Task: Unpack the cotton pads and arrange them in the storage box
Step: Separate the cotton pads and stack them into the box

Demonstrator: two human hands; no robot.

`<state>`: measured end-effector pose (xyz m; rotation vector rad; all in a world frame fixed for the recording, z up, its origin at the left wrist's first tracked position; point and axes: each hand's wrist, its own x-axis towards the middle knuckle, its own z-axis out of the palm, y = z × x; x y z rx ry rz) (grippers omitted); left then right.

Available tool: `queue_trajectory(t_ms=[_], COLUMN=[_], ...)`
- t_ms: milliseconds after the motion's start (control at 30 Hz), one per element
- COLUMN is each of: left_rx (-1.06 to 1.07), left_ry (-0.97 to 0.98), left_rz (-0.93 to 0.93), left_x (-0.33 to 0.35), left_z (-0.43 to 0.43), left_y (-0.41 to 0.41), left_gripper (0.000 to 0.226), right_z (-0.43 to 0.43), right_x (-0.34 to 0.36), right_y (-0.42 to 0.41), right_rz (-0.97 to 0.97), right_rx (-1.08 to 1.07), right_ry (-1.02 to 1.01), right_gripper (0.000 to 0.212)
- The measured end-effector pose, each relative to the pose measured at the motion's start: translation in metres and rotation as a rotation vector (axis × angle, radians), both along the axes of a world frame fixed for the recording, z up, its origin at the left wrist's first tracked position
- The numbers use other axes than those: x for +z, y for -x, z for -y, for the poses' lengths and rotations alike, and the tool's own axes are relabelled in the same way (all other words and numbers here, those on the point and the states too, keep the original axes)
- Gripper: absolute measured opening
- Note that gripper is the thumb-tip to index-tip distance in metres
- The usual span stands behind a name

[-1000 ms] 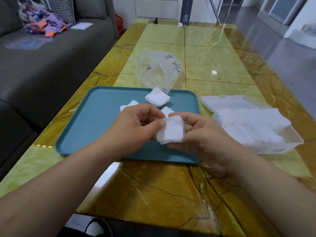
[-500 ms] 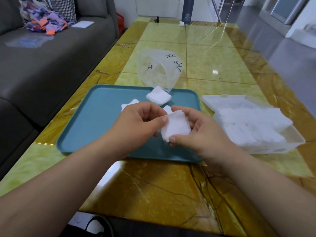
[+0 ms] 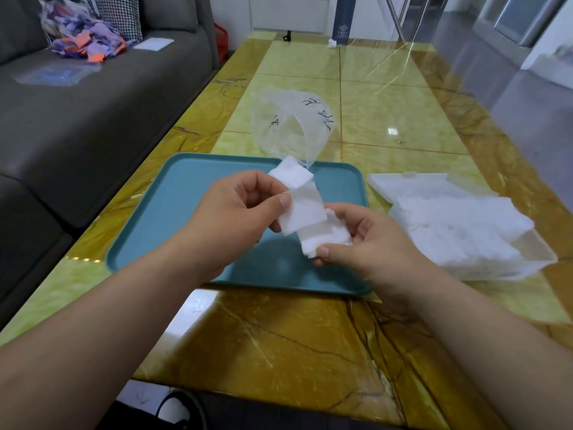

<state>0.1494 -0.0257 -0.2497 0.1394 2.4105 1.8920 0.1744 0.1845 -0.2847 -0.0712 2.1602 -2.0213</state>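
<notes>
On the yellow table (image 3: 310, 352), the blue tray (image 3: 173, 218) is set near, the storage box (image 3: 527, 262) to its right. The one stack (image 3: 328, 237) has just been split: top cotton pads (image 3: 305, 212) are pinched by the left hand (image 3: 229, 218), the rest gripped by the right hand (image 3: 372, 246), likely boxed next.

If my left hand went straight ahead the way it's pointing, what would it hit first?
Likely the stack of cotton pads held by the right hand; the left hand pinches one pad overlapping it. Depth is unclear.
</notes>
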Motion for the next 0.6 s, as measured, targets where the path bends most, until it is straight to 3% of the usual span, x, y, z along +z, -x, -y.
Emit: queue_trajectory(t_ms=[67, 200, 267, 600], left_rx=[-0.047, -0.212, -0.216, -0.136], left_ry=[-0.021, 0.049, 0.084, 0.137], left_rz=[-0.014, -0.001, -0.012, -0.047], left_x=[0.003, 0.004, 0.001, -0.004], left_z=[0.002, -0.004, -0.007, -0.009], left_y=[-0.001, -0.008, -0.009, -0.007], left_gripper=[0.006, 0.004, 0.004, 0.004], right_z=[0.0, 0.001, 0.001, 0.005], right_x=[0.0, 0.006, 0.008, 0.007], right_y=[-0.001, -0.004, -0.005, -0.007], right_rz=[-0.005, 0.002, 0.008, 0.037], right_rx=[-0.02, -0.035, -0.02, 0.025], right_ry=[0.005, 0.03, 0.044, 0.141], right_gripper=[0.056, 0.084, 0.088, 0.055])
